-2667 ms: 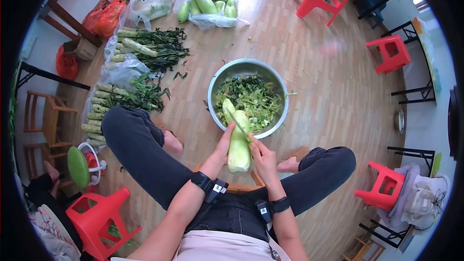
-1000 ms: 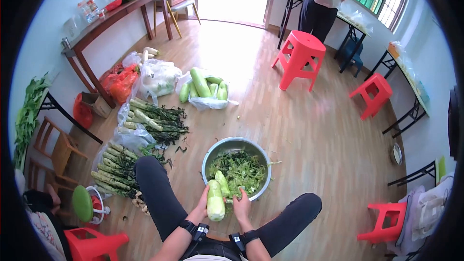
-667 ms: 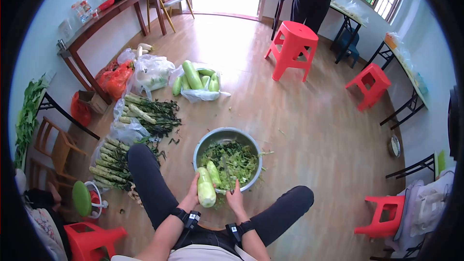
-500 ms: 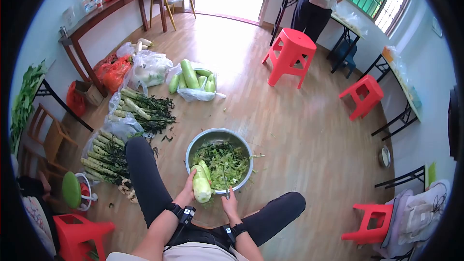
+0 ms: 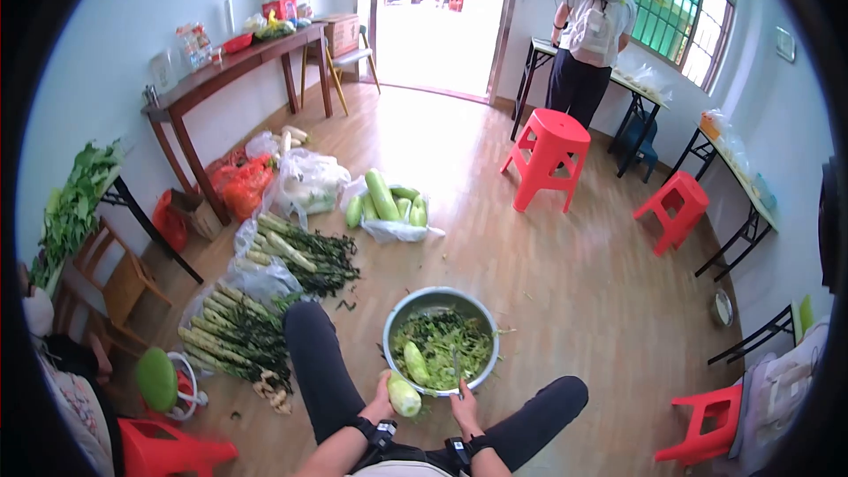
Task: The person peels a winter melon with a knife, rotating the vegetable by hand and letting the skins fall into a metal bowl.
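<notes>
My left hand is wrapped round a pale green peeled vegetable at the near rim of a metal basin. My right hand grips a knife whose thin blade points up over the basin. Green peelings and dark leafy scraps fill much of the basin. Another light green piece shows over the peelings, just beyond the held vegetable; whether the two are joined is hard to tell.
Leafy stalks and a bag of green gourds lie on the floor beyond my left knee. Red stools stand to the right. A person stands at a far table. Another person's clothing shows at lower left.
The view has tilted up and shifted, so the basin and my hands sit lower and further right. The held vegetable now appears shorter, and the piece beyond it appears more separate.
</notes>
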`<state>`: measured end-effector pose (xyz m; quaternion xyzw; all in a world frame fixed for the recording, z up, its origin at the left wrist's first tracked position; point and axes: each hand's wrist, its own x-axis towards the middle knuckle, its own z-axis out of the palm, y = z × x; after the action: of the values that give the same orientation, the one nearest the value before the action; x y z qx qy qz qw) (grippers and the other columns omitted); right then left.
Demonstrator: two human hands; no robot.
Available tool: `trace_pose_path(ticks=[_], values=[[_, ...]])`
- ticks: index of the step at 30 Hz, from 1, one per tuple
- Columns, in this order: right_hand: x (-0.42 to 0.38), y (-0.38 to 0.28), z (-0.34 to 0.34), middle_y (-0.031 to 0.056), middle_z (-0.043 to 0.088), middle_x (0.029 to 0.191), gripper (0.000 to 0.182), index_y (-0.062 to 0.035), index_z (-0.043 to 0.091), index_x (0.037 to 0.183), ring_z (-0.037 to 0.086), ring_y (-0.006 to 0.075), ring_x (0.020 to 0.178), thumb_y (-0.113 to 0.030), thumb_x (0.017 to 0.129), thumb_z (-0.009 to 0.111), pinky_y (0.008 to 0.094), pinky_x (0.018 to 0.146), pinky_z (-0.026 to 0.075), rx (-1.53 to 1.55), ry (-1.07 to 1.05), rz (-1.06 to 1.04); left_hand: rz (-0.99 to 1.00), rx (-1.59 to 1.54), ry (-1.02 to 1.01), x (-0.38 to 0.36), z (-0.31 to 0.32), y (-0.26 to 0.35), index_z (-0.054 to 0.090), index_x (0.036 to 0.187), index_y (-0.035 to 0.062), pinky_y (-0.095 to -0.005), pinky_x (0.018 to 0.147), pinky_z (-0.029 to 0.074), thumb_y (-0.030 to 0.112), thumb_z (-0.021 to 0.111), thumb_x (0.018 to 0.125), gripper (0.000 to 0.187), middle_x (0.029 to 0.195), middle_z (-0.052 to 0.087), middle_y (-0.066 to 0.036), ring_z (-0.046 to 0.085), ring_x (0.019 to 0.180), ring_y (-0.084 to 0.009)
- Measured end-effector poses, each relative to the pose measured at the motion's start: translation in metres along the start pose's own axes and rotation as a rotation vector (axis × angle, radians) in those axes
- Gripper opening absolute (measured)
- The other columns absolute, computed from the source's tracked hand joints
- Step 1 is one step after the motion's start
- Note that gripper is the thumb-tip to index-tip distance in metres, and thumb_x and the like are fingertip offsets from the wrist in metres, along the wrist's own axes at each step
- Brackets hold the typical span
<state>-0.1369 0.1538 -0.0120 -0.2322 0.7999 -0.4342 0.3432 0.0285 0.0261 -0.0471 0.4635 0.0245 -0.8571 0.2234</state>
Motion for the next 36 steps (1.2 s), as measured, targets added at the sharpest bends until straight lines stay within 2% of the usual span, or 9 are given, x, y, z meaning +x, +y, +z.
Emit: trace_pose_path(ticks=[6,14,15,18,19,23,27,31,36], values=[[-0.017,-0.003,-0.008,0.0198,0.059,0.106,0.055,-0.0177,0.046,0.126,0.057,0.0354,0.097,-0.029,0.074,0.060,0.0380,0.084,0.045,-0.416,-0.175,0.089,-0.108,0.010,-0.012,-0.011,-0.012,0.009,0.054,0.105,0.0146,-0.0503,0.083,0.044,0.055,0.055,0.074,0.051,0.098,0.060,-0.009,0.058,0.087,-0.0310],[-0.055,-0.020,-0.030,0.0174,0.063,0.095,0.052,-0.0216,0.048,0.125,0.061,0.0321,0.084,-0.027,0.075,0.060,0.0372,0.072,0.047,-0.246,0.007,-0.059,0.029,0.165,0.021,-0.033,0.000,0.016,0.050,0.106,0.0073,-0.0471,0.076,0.049,0.048,0.060,0.075,0.052,0.088,0.059,-0.014,0.059,0.081,-0.0317],[-0.054,-0.009,-0.027,0.0165,0.063,0.087,0.054,-0.0181,0.047,0.126,0.061,0.0272,0.072,-0.026,0.075,0.061,0.0347,0.067,0.047,-0.164,0.063,-0.189,0.034,0.152,-0.037,-0.039,0.007,0.012,0.049,0.107,0.0067,-0.0467,0.075,0.049,0.048,0.059,0.076,0.052,0.089,0.059,-0.015,0.060,0.079,-0.0323],[-0.057,-0.010,-0.027,0.0141,0.061,0.079,0.056,-0.0116,0.046,0.127,0.054,0.0195,0.061,-0.022,0.074,0.062,0.0318,0.061,0.045,-0.146,0.021,-0.074,-0.016,0.141,-0.108,-0.047,0.021,0.007,0.046,0.112,0.0054,-0.0464,0.071,0.051,0.047,0.057,0.077,0.056,0.090,0.059,-0.017,0.061,0.077,-0.0336],[-0.056,-0.008,-0.022,0.0071,0.054,0.067,0.055,-0.0069,0.046,0.126,0.044,0.0112,0.054,-0.020,0.076,0.062,0.0275,0.054,0.041,-0.043,0.085,-0.171,-0.037,0.158,-0.185,-0.054,0.031,0.007,0.046,0.113,0.0050,-0.0463,0.071,0.051,0.047,0.057,0.078,0.056,0.092,0.059,-0.017,0.061,0.078,-0.0334],[-0.026,-0.006,-0.021,-0.0051,0.041,0.060,0.048,-0.0093,0.046,0.127,0.036,0.0039,0.051,-0.016,0.081,0.058,0.0205,0.047,0.032,0.110,0.102,-0.300,-0.161,0.204,-0.336,-0.056,0.076,0.023,0.047,0.114,0.0052,-0.0443,0.074,0.051,0.044,0.057,0.079,0.053,0.097,0.059,-0.016,0.061,0.083,-0.0304],[-0.004,-0.081,-0.056,-0.0060,0.041,0.060,0.046,-0.0099,0.045,0.128,0.036,0.0033,0.051,-0.013,0.084,0.055,0.0192,0.046,0.031,0.179,-0.003,-0.183,-0.065,0.352,-0.313,-0.052,0.135,0.048,0.050,0.112,0.0064,-0.0430,0.078,0.050,0.041,0.057,0.081,0.047,0.098,0.060,-0.013,0.060,0.086,-0.0281],[0.044,-0.110,-0.077,-0.0066,0.040,0.061,0.045,-0.0106,0.043,0.130,0.035,0.0024,0.051,-0.014,0.086,0.053,0.0181,0.046,0.030,0.160,-0.075,-0.240,-0.147,0.429,-0.225,-0.022,0.173,0.071,0.050,0.112,0.0063,-0.0434,0.080,0.049,0.043,0.053,0.084,0.046,0.099,0.060,-0.013,0.060,0.087,-0.0276],[0.101,-0.130,-0.075,-0.0079,0.039,0.062,0.041,-0.0086,0.044,0.128,0.033,0.0008,0.052,-0.013,0.088,0.052,0.0167,0.046,0.027,0.416,-0.160,-0.014,-0.218,0.318,-0.088,0.058,0.185,0.085,0.050,0.113,0.0056,-0.0466,0.078,0.049,0.050,0.046,0.084,0.053,0.098,0.060,-0.016,0.060,0.086,-0.0322]])
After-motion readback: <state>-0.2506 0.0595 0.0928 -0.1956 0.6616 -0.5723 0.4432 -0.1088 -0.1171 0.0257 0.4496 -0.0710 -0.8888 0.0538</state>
